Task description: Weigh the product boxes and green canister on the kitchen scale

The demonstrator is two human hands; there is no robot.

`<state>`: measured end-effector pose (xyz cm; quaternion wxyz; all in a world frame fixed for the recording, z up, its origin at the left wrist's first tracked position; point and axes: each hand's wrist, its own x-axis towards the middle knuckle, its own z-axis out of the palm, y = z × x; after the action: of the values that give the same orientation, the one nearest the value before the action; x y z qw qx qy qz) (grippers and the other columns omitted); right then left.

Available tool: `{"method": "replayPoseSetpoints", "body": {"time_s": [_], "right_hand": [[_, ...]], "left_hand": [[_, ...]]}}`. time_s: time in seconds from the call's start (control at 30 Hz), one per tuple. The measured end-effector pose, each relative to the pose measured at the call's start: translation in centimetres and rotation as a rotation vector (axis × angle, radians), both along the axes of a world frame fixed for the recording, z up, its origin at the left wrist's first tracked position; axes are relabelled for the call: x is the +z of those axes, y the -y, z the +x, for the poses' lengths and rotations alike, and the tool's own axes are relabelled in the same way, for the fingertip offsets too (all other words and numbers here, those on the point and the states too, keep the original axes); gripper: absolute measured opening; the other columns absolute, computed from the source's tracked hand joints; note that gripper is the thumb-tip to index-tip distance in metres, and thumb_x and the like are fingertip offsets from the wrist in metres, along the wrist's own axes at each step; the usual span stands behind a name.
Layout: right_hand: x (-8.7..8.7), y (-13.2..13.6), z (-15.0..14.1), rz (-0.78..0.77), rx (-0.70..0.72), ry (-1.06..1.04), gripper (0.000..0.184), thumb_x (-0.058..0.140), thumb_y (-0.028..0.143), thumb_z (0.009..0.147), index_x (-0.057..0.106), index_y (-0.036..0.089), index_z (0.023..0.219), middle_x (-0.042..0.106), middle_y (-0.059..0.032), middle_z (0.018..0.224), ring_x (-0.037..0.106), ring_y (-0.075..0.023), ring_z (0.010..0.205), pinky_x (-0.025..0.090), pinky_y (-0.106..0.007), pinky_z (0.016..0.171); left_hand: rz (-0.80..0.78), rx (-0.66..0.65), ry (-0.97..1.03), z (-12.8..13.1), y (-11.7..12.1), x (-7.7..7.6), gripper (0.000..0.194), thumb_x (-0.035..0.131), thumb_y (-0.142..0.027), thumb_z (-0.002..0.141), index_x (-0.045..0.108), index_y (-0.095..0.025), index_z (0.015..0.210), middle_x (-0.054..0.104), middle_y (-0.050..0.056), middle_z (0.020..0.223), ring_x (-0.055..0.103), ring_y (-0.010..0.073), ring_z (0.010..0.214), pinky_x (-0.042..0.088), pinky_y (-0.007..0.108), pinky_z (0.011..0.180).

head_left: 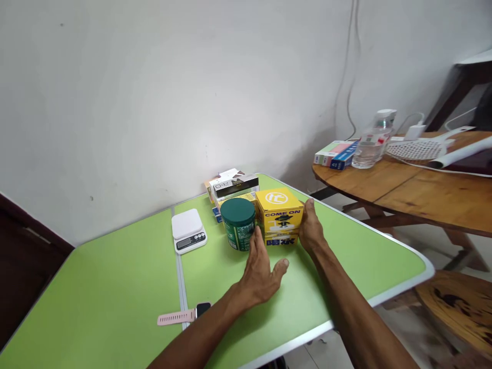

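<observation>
My left hand (260, 270) is open, its thumb spread and its fingertips at the lower right of a green lidded canister (238, 223). My right hand (312, 228) lies along the right side of a yellow box (280, 205) marked "COME ON", thumb up and fingers stretched out, some hidden by the box. Under that box shows another yellow printed section (282, 240); I cannot tell whether it is a second box. Canister and yellow box stand side by side. Behind them are several more boxes, including a black and white one (236, 185).
A white digital scale (188, 228) sits left of the canister on the green table (126, 287). A watch with a pink strap (177, 318) lies by my left forearm. On a round wooden table (434, 192) to the right stand plastic bottles (371, 146), small boxes and a white racket (417, 148).
</observation>
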<state>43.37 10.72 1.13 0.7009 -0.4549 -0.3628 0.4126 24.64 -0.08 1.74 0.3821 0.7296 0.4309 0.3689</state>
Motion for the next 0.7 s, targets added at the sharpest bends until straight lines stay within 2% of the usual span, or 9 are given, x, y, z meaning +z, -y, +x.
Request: {"method": "replayPoseSetpoints", "body": {"time_s": [0.07,0.13,0.23,0.33,0.5,0.6,0.7], "right_hand": [[0.1,0.5,-0.4,-0.023,0.012,0.016,0.094,0.036,0.100,0.078,0.073,0.019,0.109,0.080,-0.0120,0.096,0.075,-0.0355,0.101,0.059,-0.045,0.083],[0.3,1.4,-0.5,-0.001,-0.004,0.074,0.091,0.033,0.098,0.081,0.073,0.020,0.107,0.080,-0.0114,0.095,0.075,-0.0348,0.102,0.059,-0.046,0.086],[0.5,3.8,0.0,0.033,-0.061,0.159,0.086,0.033,0.095,0.085,0.074,0.022,0.107,0.078,-0.0121,0.107,0.071,-0.0342,0.110,0.055,-0.051,0.096],[0.2,7.2,0.7,-0.012,-0.167,0.270,0.080,0.039,0.093,0.085,0.073,0.024,0.105,0.074,-0.0155,0.115,0.067,-0.0373,0.111,0.052,-0.058,0.096],[-0.8,13.4,1.1,-0.104,-0.301,0.479,0.057,0.042,0.082,0.091,0.072,0.036,0.102,0.071,-0.0154,0.106,0.067,-0.0363,0.087,0.053,-0.059,0.081],[-1.6,15.7,1.0,-0.074,-0.279,0.589,0.048,0.047,0.079,0.089,0.071,0.040,0.105,0.074,-0.0125,0.106,0.070,-0.0388,0.088,0.053,-0.059,0.079],[-2.2,17.2,0.5,-0.050,-0.168,0.696,0.044,0.061,0.070,0.086,0.069,0.034,0.110,0.077,-0.0098,0.106,0.074,-0.0420,0.094,0.056,-0.054,0.073]], "left_hand": [[-0.053,-0.001,0.010,0.8,-0.9,-0.1,0.102,0.069,-0.043,0.087,0.014,-0.015,0.168,0.015,0.018,0.178,0.012,0.0367,0.165,0.015,0.054,0.136],[-0.084,0.004,0.008,1.4,-1.5,0.2,0.105,0.071,-0.041,0.085,0.013,-0.011,0.167,0.014,0.021,0.177,0.012,0.0369,0.165,0.014,0.053,0.136],[-0.104,0.045,0.026,1.9,-1.5,0.8,0.112,0.077,-0.039,0.077,0.015,-0.010,0.166,0.022,0.026,0.172,0.020,0.0388,0.162,0.018,0.053,0.135],[-0.115,0.071,0.061,1.9,-0.9,1.3,0.117,0.086,-0.042,0.069,0.023,-0.013,0.163,0.035,0.025,0.164,0.030,0.0400,0.157,0.025,0.054,0.132],[-0.142,0.034,0.019,1.7,-0.1,1.0,0.149,0.098,-0.053,0.051,0.010,-0.014,0.166,0.018,0.026,0.171,0.012,0.0446,0.162,0.015,0.060,0.134],[-0.083,0.005,0.048,1.8,-0.4,0.5,0.140,0.098,-0.052,0.051,0.021,-0.015,0.162,0.033,0.025,0.163,0.028,0.0440,0.156,0.024,0.061,0.131],[-0.044,0.034,0.075,1.8,-0.5,0.4,0.123,0.100,-0.047,0.045,0.041,-0.017,0.149,0.051,0.021,0.145,0.047,0.0424,0.141,0.038,0.063,0.123]]}}
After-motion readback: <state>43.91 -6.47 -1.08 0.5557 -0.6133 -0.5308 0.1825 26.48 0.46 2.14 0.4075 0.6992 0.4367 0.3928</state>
